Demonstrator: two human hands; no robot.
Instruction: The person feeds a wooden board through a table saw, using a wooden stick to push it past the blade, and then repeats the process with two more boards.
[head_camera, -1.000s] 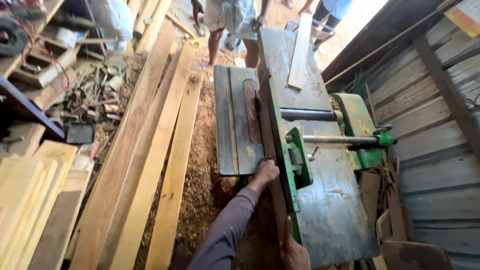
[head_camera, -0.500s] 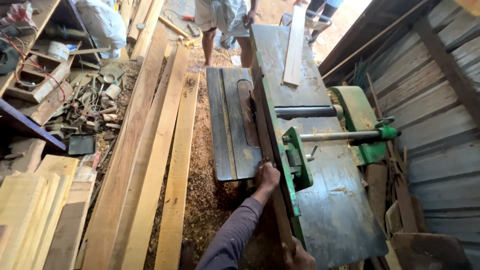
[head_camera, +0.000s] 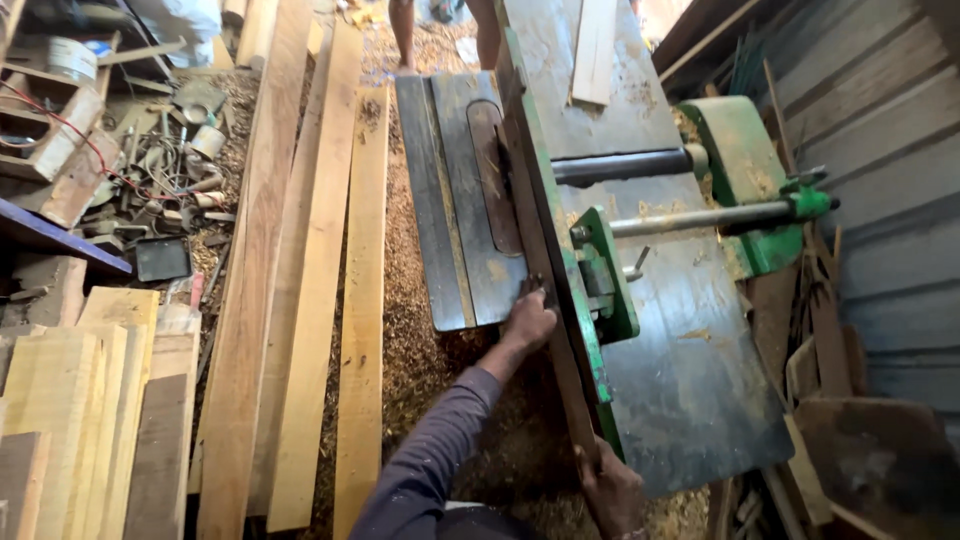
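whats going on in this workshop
A person stands at a woodworking machine, holding a narrow strip of wood on edge against its green fence. The left hand presses the strip by the saw table; the right hand grips its near end. Long planks lie on the sawdust-covered floor beside it. Another person's legs show at the far end.

Slid the left hand (head_camera: 528, 322) forward along the narrow wooden strip (head_camera: 560, 330) standing on edge against the green fence (head_camera: 555, 235), closer to the dark saw table (head_camera: 460, 200). Brought the right hand (head_camera: 612, 490) fully into view, gripping the strip's near end.
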